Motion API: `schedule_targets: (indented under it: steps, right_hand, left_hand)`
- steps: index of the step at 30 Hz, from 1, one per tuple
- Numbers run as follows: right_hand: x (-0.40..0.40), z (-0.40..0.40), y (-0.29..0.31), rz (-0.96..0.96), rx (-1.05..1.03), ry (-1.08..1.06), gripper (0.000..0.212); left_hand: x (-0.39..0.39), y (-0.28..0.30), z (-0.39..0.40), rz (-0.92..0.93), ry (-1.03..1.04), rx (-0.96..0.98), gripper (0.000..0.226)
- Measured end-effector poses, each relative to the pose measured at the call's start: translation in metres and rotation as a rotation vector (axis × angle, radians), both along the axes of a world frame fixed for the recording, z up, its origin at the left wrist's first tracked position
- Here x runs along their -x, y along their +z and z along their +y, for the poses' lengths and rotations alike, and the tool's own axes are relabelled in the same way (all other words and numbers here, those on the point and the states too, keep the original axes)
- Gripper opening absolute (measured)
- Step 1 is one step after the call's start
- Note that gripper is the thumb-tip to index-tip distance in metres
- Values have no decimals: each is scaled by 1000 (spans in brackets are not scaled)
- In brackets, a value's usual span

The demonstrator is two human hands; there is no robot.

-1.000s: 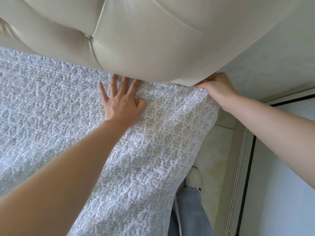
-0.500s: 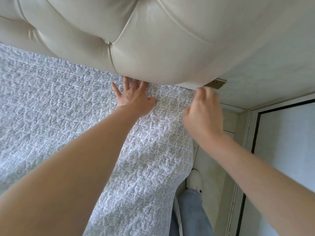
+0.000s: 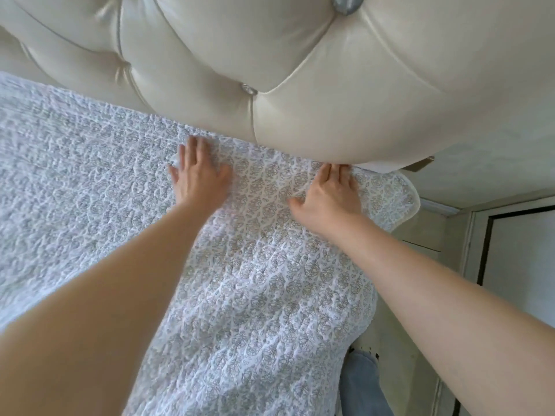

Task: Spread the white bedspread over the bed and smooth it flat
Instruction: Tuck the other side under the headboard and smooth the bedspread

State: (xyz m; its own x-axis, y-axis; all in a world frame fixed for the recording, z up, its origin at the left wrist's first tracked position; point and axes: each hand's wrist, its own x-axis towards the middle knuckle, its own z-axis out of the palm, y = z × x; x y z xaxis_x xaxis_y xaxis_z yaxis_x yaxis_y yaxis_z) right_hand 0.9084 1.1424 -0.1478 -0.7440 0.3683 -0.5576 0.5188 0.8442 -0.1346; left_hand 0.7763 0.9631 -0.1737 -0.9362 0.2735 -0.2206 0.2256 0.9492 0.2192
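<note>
Head view: a white quilted bedspread with a small grey floral print [image 3: 99, 187] covers the bed from the left edge of the frame to the bed's right side, where it drapes down over the edge. Its top edge lies against the base of a cream tufted leather headboard with round buttons [image 3: 270, 55]. The left hand [image 3: 198, 177] lies flat on the bedspread just below the headboard, palm down, fingers straight and close together, somewhat blurred. The right hand [image 3: 330, 193] also presses flat on the fabric near the bed's right corner, thumb stretched out to the left, fingertips touching the lower edge of the headboard. Just beyond it the bedspread's rounded corner [image 3: 402, 193] sticks out past the mattress. Below the bed's edge, a blue denim trouser leg [image 3: 363, 382] shows.
</note>
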Motion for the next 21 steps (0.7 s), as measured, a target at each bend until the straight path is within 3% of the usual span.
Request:
schedule_targets:
  steps: [3,8,10,13,16,18,20,21]
  right_hand:
    - [7,-8,1,-71,-17,-69,101]
    - [-3,-68,21,-203,8,-76,95]
    - [7,-96,25,-135,22,17,91]
    - [52,-117,13,192,12,237,78]
    - [98,-121,1,352,20,384,65]
    - [116,-128,-2,402,33,478,62]
    - [131,-138,-3,416,46,557,60]
    - [137,-140,-3,407,55,579,59]
  left_hand:
    - [36,9,-16,-174,-23,119,74]
    - [48,8,-23,-224,-121,137,76]
    - [51,8,-23,-234,-134,136,76]
    - [61,6,-28,-227,-149,132,77]
    - [68,4,-33,-230,-154,9,72]
    - [73,10,-51,-151,-123,-217,57]
    - [89,18,-80,-2,24,-394,40]
    - [99,20,-94,69,116,-392,37]
